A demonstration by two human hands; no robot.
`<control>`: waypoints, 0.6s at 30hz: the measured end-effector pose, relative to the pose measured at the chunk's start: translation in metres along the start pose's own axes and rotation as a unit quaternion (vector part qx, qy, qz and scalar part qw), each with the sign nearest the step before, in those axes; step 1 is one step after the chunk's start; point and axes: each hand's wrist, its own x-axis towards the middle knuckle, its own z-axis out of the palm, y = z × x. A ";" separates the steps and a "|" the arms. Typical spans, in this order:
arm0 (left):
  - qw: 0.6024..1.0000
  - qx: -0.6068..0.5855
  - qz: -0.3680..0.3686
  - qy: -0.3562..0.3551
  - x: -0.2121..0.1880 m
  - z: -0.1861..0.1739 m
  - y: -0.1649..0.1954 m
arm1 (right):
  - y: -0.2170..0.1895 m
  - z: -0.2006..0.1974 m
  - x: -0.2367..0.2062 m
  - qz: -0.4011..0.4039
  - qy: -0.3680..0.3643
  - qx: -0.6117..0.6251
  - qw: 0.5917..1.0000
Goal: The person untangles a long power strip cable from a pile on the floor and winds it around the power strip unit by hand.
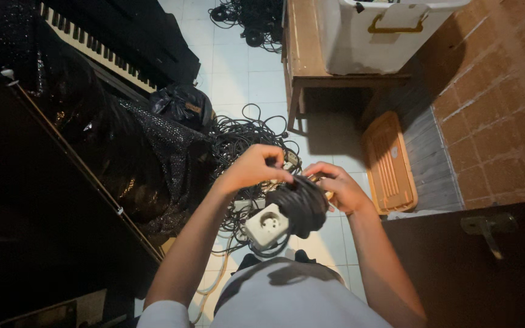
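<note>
I hold a coiled bundle of black cable (302, 203) in front of my body, with a white socket block (267, 226) hanging at its lower left. My left hand (256, 167) pinches the cable at the top of the coil. My right hand (338, 187) grips the coil's right side, fingers wrapped around it. Below the coil lies a tangle of black cables (238, 143) on the white tiled floor (238, 73).
A keyboard (95, 51) and black covered gear (141, 158) stand at left. A wooden bench (302, 54) carries a white plastic box (378, 36) at the top. An orange plastic lid (389, 164) leans by the brick wall (499, 109). More cables (247, 18) lie at the top.
</note>
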 end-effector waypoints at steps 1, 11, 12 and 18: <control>0.999 -0.035 -0.018 0.001 0.002 0.002 -0.013 | 0.005 -0.001 0.000 -0.028 -0.012 0.045 0.999; 0.959 -0.273 -0.035 0.072 0.002 0.043 -0.090 | -0.001 0.008 0.000 -0.128 0.097 0.208 0.965; 0.950 -0.303 -0.017 0.072 -0.002 0.047 -0.093 | -0.006 0.011 0.000 -0.131 0.135 0.200 0.962; 0.976 -0.161 -0.134 0.053 -0.024 0.071 -0.101 | -0.033 0.016 0.009 -0.157 0.283 0.170 0.931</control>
